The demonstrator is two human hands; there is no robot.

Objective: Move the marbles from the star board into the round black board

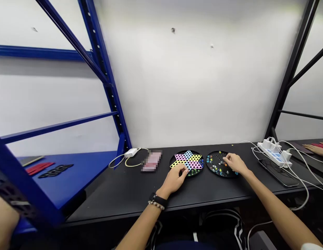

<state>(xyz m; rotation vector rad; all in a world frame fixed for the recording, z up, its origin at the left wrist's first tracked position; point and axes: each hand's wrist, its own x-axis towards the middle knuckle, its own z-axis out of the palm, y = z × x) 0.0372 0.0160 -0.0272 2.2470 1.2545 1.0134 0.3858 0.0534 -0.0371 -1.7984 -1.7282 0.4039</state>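
A round Chinese checkers board (pixel 187 160) with a pink, yellow and blue star lies on the black table (pixel 119 194). My left hand (pixel 176 178) rests at the board's near left edge, fingers curled against it. To the right stands a black round tray (pixel 220 164) with several coloured marbles. My right hand (pixel 234 163) is over the tray's right side, fingers bent down among the marbles; what they pinch is hidden.
A white charger with cable (pixel 131 152) and a blurred pink item (pixel 151 161) lie left of the board. A white power strip (pixel 274 152), a phone (pixel 277 172) and cables sit right. Another person's hand (pixel 314 149) shows far right. Blue shelving (pixel 72 170) stands left.
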